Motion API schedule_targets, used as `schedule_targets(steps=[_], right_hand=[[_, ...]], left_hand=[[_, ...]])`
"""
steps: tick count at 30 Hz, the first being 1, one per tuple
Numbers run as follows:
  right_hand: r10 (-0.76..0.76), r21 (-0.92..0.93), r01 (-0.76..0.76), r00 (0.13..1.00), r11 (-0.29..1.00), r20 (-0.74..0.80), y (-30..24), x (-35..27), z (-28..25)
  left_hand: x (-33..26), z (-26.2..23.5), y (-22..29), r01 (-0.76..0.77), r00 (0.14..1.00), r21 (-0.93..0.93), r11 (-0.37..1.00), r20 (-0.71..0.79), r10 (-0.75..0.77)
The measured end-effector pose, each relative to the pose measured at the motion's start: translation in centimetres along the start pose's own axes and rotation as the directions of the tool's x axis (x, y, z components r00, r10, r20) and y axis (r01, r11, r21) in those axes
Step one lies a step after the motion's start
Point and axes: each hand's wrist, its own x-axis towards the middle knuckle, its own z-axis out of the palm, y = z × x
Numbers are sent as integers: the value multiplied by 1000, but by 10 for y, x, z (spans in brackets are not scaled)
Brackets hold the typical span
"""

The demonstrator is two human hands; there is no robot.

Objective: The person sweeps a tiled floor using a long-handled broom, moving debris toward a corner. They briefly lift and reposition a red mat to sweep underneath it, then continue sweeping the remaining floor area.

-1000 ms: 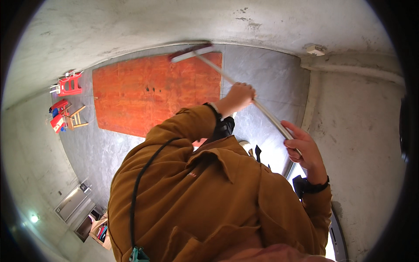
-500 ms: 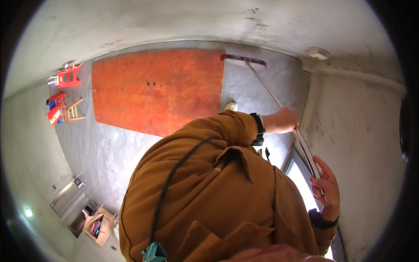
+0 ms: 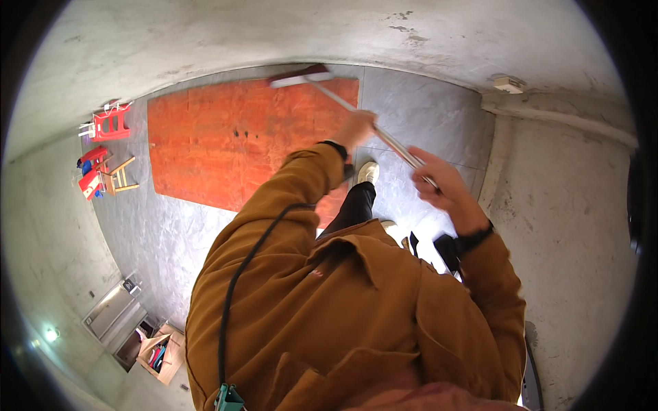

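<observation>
A long-handled broom (image 3: pixel 299 77) with dark reddish bristles and a pale head slants away from me to the far left. My left hand (image 3: pixel 356 130) is closed round the middle of its handle, blurred by motion. Near the handle's end, my right hand (image 3: pixel 444 186) grips it with the fingers wrapped round. The broom head lies at the far edge of a large orange-red board (image 3: pixel 205 147) on the floor, close to the wall's foot. Whether the bristles touch the board or the floor strip behind it, I cannot tell.
Grey floor (image 3: pixel 425 103) surrounds the board. A red stool (image 3: pixel 112 125) and a small wooden stool (image 3: pixel 120 177) stand by the left wall. A wooden box (image 3: pixel 163 356) is at the lower left. A pale wall (image 3: pixel 548 205) rises close on my right.
The broom head has swept left from the bare floor to the board's far edge. Both hands have moved left and farther out with the handle, and my right fingers have closed more round it.
</observation>
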Motion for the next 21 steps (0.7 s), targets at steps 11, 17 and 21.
schedule_targets(steps=[11, 17, 21], right_hand=[[-167, -218, 94, 922, 971, -349, 12, -216, 16], [-633, -531, 521, 774, 668, -37, 30, -162, -19], [-866, -431, 795, 497, 427, 60, 31, -99, -44]], left_hand=[[4, 49, 196, -373, 902, -64, 925, 207, 378], [12, 22, 130, -301, 951, 138, 944, 124, 285], [33, 31, 103, -276, 961, 135, 952, 60, 270]])
